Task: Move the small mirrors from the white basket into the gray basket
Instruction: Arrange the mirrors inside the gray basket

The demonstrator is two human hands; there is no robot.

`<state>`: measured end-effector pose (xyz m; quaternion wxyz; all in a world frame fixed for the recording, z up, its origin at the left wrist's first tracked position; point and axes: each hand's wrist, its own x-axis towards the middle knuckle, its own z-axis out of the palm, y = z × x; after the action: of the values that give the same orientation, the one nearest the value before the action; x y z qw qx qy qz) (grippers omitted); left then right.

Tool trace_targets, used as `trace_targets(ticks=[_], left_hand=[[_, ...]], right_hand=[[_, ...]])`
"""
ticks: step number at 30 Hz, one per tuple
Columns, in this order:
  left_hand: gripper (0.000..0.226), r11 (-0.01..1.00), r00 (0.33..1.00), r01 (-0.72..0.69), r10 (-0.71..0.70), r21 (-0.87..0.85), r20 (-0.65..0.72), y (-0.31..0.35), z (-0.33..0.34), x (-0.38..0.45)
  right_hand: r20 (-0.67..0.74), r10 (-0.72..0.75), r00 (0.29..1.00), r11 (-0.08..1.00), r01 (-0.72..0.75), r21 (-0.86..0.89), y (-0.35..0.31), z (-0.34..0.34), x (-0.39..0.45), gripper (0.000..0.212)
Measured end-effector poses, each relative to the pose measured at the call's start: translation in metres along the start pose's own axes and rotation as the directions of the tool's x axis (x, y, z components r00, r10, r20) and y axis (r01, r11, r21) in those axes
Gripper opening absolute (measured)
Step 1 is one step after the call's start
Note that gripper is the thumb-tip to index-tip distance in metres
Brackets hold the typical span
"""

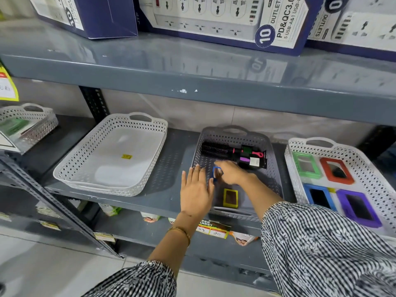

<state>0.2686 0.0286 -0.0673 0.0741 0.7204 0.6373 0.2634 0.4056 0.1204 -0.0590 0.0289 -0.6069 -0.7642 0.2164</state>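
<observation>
The gray basket (271, 166) stands on the shelf in the middle. Inside it lie a yellow-framed mirror (230, 197) near the front and black hairbrushes (216, 149) at the back. My right hand (230, 172) reaches into the gray basket and grips a blue-framed mirror (216, 173) on edge. My left hand (196, 190) hovers flat with fingers spread over the basket's left wall. The white basket (293, 176) at the right holds green (306, 165), red (336, 170), blue (319, 197) and purple (358, 207) framed mirrors.
An empty white basket (70, 168) sits left of the gray one, and another white basket (46, 116) is at the far left. Boxes of power strips (225, 20) stand on the shelf above. The overhanging upper shelf edge (192, 86) limits headroom.
</observation>
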Motion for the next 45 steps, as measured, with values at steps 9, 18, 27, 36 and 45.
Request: trace_targets(ticks=[9, 18, 27, 36, 45], left_hand=[[0.046, 1.0, 1.0, 0.01, -0.01, 0.014, 0.014, 0.001, -0.003, 0.0], [0.045, 1.0, 1.0, 0.011, -0.011, 0.004, 0.01, 0.001, -0.005, 0.001], [0.046, 1.0, 0.999, 0.021, -0.022, 0.011, 0.035, 0.001, -0.005, -0.002], [0.046, 1.0, 0.999, 0.028, -0.028, 0.007, 0.03, 0.002, -0.004, 0.0], [0.046, 0.999, 0.999, 0.032, -0.032, 0.008, 0.029, 0.002, -0.003, 0.0]], right_hand=[[-0.028, 0.029, 0.999, 0.999, -0.027, 0.043, 0.001, 0.001, -0.002, 0.028], [-0.048, 0.078, 0.996, 0.988, -0.07, 0.14, 0.011, -0.007, 0.0, 0.066], [0.137, 0.208, 0.968, 0.966, -0.225, 0.127, 0.051, -0.024, -0.03, 0.085], [0.074, 0.169, 0.983, 0.983, -0.174, 0.06, 0.061, -0.015, -0.027, 0.087], [0.056, 0.167, 0.984, 0.983, -0.171, 0.063, 0.067, -0.012, -0.022, 0.085]])
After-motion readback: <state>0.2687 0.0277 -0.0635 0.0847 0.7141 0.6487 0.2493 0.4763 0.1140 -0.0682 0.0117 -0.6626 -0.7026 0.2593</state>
